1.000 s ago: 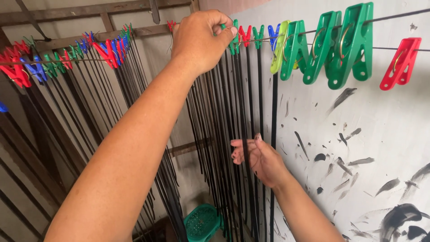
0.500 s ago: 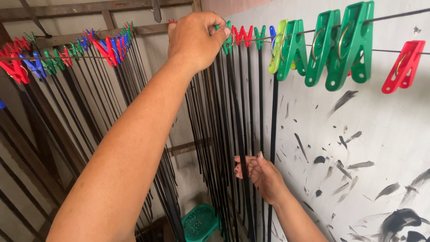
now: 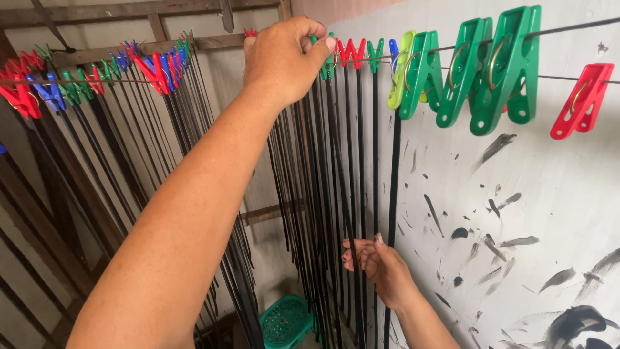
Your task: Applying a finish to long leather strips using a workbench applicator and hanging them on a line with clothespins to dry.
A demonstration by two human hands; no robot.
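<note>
green basket point(image 3: 284, 321) contents unclear, left hand point(image 3: 284, 55) pinching peg point(image 3: 328, 61), right hand point(image 3: 381, 266) gripping black strip point(image 3: 359, 194)

To my right stands a white wall point(image 3: 555, 213) smeared with black streaks and dabs of paint. Along the wire in front of it hang big green plastic clothes pegs point(image 3: 481, 71), a yellow-green peg point(image 3: 400, 68) and a red peg point(image 3: 581, 100), none of them gripping anything. Off to my left a second row of red, blue and green pegs point(image 3: 97, 77) holds more thin black strips point(image 3: 129, 168) before brown wooden beams point(image 3: 39, 220). Low down sits a green perforated plastic basket point(image 3: 287, 320).
</note>
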